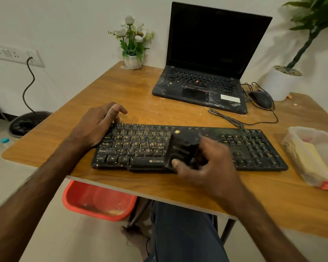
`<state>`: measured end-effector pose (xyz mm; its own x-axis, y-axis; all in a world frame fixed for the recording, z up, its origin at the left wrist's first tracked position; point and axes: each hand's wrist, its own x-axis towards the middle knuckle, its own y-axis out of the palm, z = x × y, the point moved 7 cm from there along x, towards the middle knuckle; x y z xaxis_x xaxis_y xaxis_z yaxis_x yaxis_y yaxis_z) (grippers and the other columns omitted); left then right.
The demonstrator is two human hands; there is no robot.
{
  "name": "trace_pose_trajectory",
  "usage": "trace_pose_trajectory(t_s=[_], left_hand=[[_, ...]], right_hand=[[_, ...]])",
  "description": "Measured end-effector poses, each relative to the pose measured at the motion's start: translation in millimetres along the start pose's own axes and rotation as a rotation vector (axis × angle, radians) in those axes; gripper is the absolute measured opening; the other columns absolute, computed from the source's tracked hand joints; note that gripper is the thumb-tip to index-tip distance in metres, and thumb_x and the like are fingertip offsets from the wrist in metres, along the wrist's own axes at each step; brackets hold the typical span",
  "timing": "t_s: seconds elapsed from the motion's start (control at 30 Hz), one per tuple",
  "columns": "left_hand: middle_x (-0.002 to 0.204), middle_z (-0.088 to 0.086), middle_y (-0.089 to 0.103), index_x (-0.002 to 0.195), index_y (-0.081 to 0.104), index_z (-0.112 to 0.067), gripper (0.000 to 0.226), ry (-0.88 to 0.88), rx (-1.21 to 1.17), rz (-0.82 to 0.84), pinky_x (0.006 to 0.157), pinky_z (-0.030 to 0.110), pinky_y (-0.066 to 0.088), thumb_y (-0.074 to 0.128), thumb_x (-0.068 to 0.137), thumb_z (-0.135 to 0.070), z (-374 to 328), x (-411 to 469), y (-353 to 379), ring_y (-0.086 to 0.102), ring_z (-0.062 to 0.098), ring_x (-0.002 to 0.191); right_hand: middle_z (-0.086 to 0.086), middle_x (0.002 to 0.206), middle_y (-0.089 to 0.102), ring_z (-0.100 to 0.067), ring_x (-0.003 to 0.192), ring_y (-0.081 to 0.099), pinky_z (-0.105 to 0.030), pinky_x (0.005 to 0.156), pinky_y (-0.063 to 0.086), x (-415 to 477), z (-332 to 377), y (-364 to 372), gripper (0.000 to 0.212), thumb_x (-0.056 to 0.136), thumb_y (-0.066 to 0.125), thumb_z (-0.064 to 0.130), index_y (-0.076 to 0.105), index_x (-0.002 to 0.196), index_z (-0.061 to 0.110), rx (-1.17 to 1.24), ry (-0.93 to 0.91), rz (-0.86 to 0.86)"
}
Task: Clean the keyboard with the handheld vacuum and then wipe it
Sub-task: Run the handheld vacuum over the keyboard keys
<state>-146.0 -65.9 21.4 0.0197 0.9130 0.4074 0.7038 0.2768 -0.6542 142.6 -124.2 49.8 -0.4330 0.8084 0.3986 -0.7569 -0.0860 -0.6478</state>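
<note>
Head view: vacuuming looks to be under way. The right hand (206,165) grips the small black handheld vacuum (184,146) on the middle keys of the dusty black corded keyboard (254,146), which lies on the wooden worktop (140,95). The left hand (98,125), fingers relaxed, rests on its far-left corner. Grime shows on the keys, and wiping seems not yet begun: the folded yellow cloth (309,157) sits in the clear plastic tub (311,129).

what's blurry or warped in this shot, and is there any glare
Head view: the right hand and the handheld vacuum it grips are smeared by motion blur, while the left hand and the keyboard legends read sharp. The wide-angle lens bows the table edges and tilts the laptop. The light is soft and even, with no strong glare.
</note>
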Motion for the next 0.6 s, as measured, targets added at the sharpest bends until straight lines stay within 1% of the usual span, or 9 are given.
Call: trace_pose_trajectory(t_s=[0.07,0.1,0.17,0.23,0.3,0.37,0.4,0.53,0.6], left_hand=[[0.087,0.0,0.067,0.114,0.066,-0.024,0.056,0.002,-0.003,0.009,0.078,0.038,0.049,0.019,0.105,-0.054,0.0,-0.6,-0.1,0.064,0.015,0.086],[0.087,0.0,0.067,0.113,0.066,-0.024,0.056,0.006,-0.003,0.01,0.078,0.037,0.049,0.019,0.105,-0.054,-0.7,-1.4,0.0,0.064,0.014,0.086],[0.087,0.001,0.067,0.112,0.067,-0.022,0.057,0.01,-0.002,0.002,0.076,0.035,0.047,0.02,0.105,-0.053,-3.2,-2.6,-0.6,0.063,0.014,0.085],[0.086,0.001,0.066,0.11,0.068,-0.021,0.058,0.016,0.003,-0.015,0.074,0.033,0.045,0.02,0.105,-0.053,-6.6,-3.0,-1.9,0.061,0.013,0.084],[0.085,0.0,0.065,0.109,0.069,-0.021,0.058,0.015,0.009,-0.022,0.073,0.031,0.044,0.021,0.104,-0.053,-8.4,-2.1,-2.8,0.061,0.011,0.084],[0.085,-0.001,0.065,0.109,0.069,-0.021,0.059,0.012,0.011,-0.018,0.072,0.029,0.044,0.02,0.104,-0.054,-7.6,-1.2,-2.5,0.06,0.009,0.084],[0.085,-0.001,0.065,0.109,0.069,-0.021,0.06,0.013,0.012,-0.015,0.072,0.029,0.044,0.02,0.103,-0.055,-6.8,-1.6,-2.4,0.06,0.008,0.084],[0.086,-0.001,0.066,0.109,0.069,-0.022,0.057,0.011,0.009,-0.02,0.071,0.03,0.045,0.021,0.105,-0.054,-1.0,-5.9,-5.5,0.062,0.01,0.083],[0.086,-0.001,0.066,0.108,0.069,-0.023,0.058,0.005,0.013,-0.023,0.072,0.029,0.045,0.021,0.104,-0.054,0.1,-5.4,-5.4,0.061,0.008,0.084]], right_hand=[[0.011,0.111,0.063,-0.005,0.096,0.061,-0.028,0.076,0.059,-7.0,7.9,5.1,0.053,0.08,0.064,0.052,0.058,0.124,0.023,-0.055,-0.055,-0.005],[0.012,0.109,0.062,-0.005,0.094,0.061,-0.027,0.075,0.059,-7.7,6.1,0.8,0.052,0.081,0.062,0.053,0.058,0.123,0.023,-0.109,-0.045,-0.049],[0.013,0.104,0.061,-0.005,0.091,0.06,-0.03,0.073,0.059,-8.5,-4.4,-14.4,0.049,0.081,0.061,0.052,0.059,0.121,0.023,-0.18,0.042,-0.168],[0.014,0.099,0.06,-0.004,0.087,0.06,-0.031,0.07,0.059,-10.6,-6.5,-21.1,0.044,0.082,0.062,0.05,0.061,0.117,0.024,-0.177,0.088,-0.24],[0.014,0.098,0.06,-0.002,0.083,0.059,-0.024,0.067,0.057,-9.3,8.8,-7.1,0.042,0.083,0.062,0.05,0.061,0.116,0.022,-0.192,0.054,-0.23],[0.013,0.095,0.061,-0.001,0.078,0.057,-0.01,0.064,0.05,-4.5,29.6,19.7,0.04,0.084,0.065,0.047,0.062,0.113,0.02,-0.204,-0.017,-0.212],[0.011,0.093,0.063,-0.001,0.076,0.057,-0.007,0.062,0.046,-1.5,40.1,33.4,0.038,0.085,0.067,0.045,0.063,0.111,0.018,-0.214,-0.05,-0.206],[0.006,0.09,0.065,-0.003,0.069,0.057,-0.013,0.057,0.05,6.1,54.9,51.9,0.039,0.087,0.062,0.047,0.063,0.109,0.016,-0.316,-0.08,-0.189],[0.006,0.091,0.067,-0.001,0.07,0.054,-0.008,0.057,0.044,-3.5,41.3,30.0,0.041,0.087,0.059,0.051,0.063,0.109,0.017,-0.364,-0.024,-0.228]])
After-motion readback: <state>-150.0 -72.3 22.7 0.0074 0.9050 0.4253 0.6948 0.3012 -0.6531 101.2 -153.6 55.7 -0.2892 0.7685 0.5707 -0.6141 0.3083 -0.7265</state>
